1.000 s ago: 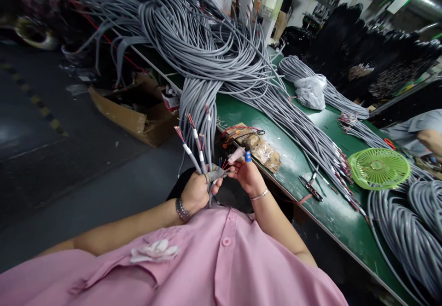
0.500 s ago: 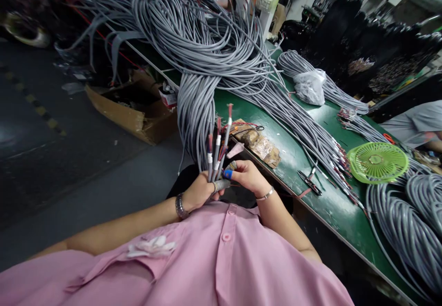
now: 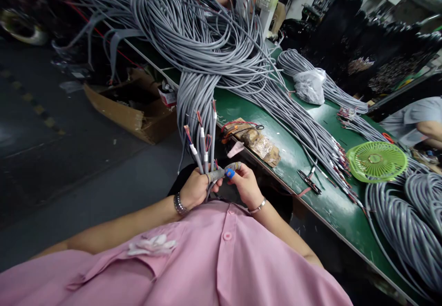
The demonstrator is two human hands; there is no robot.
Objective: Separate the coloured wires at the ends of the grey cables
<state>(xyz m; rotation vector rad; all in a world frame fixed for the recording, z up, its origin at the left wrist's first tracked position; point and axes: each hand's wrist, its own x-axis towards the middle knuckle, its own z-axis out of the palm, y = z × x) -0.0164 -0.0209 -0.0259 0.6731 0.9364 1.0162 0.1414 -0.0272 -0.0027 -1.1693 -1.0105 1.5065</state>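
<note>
My left hand (image 3: 195, 190) is closed around several grey cables (image 3: 206, 165) in front of my shirt. Their stripped ends, with red and blue wires and white bands, stick up above the fist. Grey wrapping covers its thumb. Close beside it, my right hand (image 3: 246, 185) is pinched, its fingertips meeting the left thumb tip. One of its fingers has a grey wrap and another a blue one (image 3: 229, 173). What the right fingers hold, if anything, is too small to tell.
Large grey cable coils (image 3: 193, 34) cover the green table (image 3: 255, 122) and hang over its edge. A taped brown block (image 3: 258, 145), a dark cutting tool (image 3: 310, 181) and a green fan (image 3: 377, 161) lie right. A cardboard box (image 3: 117, 112) stands on the floor. Other people are across the table.
The cable ends in my left hand have tilted left and fanned apart. My right hand has shifted slightly, its fingertips now at the left thumb tip.
</note>
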